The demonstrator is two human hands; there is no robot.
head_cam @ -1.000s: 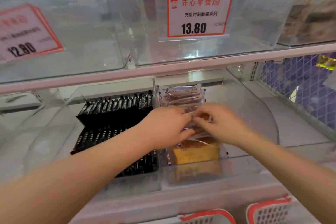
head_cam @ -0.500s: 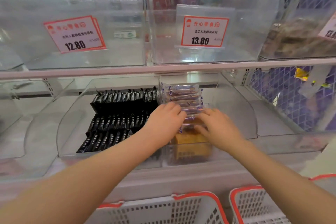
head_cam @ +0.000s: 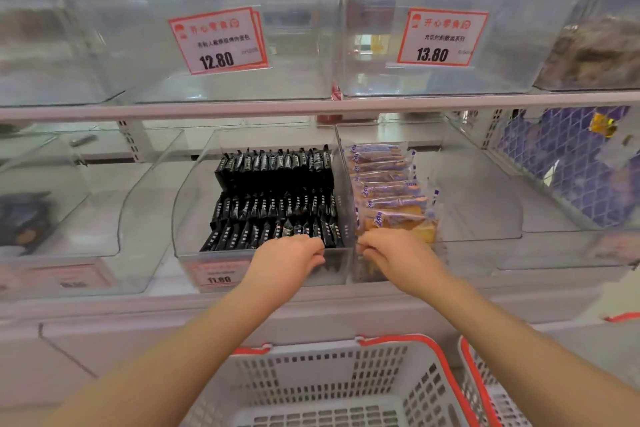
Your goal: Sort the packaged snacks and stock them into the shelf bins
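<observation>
1. Cake packets (head_cam: 388,191) stand in a row in the right clear bin (head_cam: 481,218), beside the black snack packs (head_cam: 277,198).
2. Left hand (head_cam: 287,263) and right hand (head_cam: 401,258) hover at the bins' front edge, fingers curled, seemingly holding nothing (fingertips blurred).
3. Likely next: fetch more from the white basket (head_cam: 346,378).

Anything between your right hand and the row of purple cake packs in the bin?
Nothing visible. The right hand is at the bin's front edge, directly before the nearest of the purple cake packs; the clear divider stands to their left.
</observation>
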